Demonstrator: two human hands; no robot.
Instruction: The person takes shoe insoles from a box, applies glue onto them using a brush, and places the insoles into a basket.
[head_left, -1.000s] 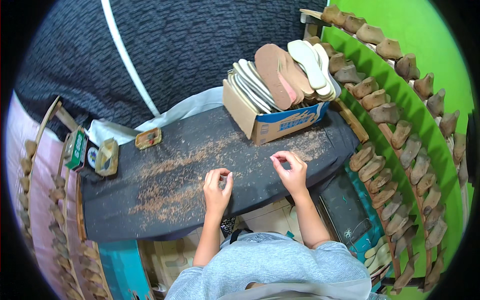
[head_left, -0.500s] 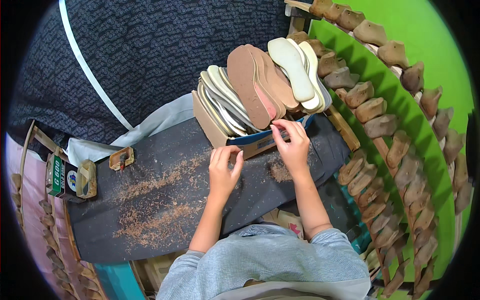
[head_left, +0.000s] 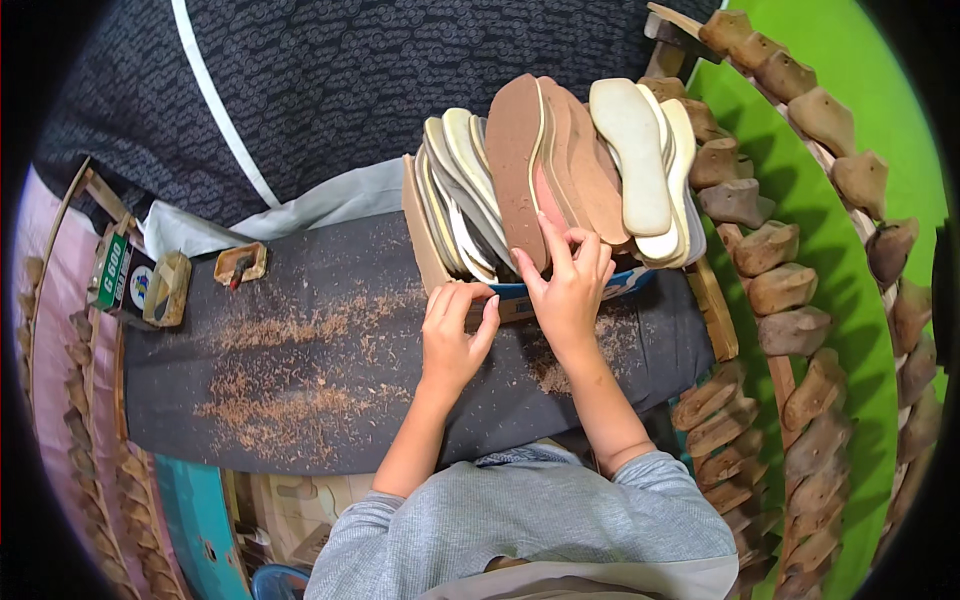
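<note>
A cardboard box [head_left: 420,236] with a blue front holds a row of upright shoe insoles in brown, cream, grey and white. A brown insole [head_left: 515,150] stands tallest at the front, with a pink patch visible beside it. My right hand [head_left: 568,295] has its thumb and index finger on either side of that brown insole's lower end. At the box's front left corner, my left hand [head_left: 455,335] is half curled, thumb apart from the fingers and nothing between them. Whether its fingertips touch the box is unclear. Several cream insoles [head_left: 630,150] lean at the box's right side.
Brown shavings [head_left: 300,405] are scattered over the dark table cover [head_left: 180,400]. Toward the left are a small tray [head_left: 242,264] with a tool in it, an oval container [head_left: 168,290] and a green-and-black box [head_left: 115,270]. Racks of wooden shoe lasts [head_left: 770,265] line the right.
My right hand has moved from the box's front edge up onto the brown insole's lower end. The left hand stays by the box's front left corner. The whole view has shifted somewhat.
</note>
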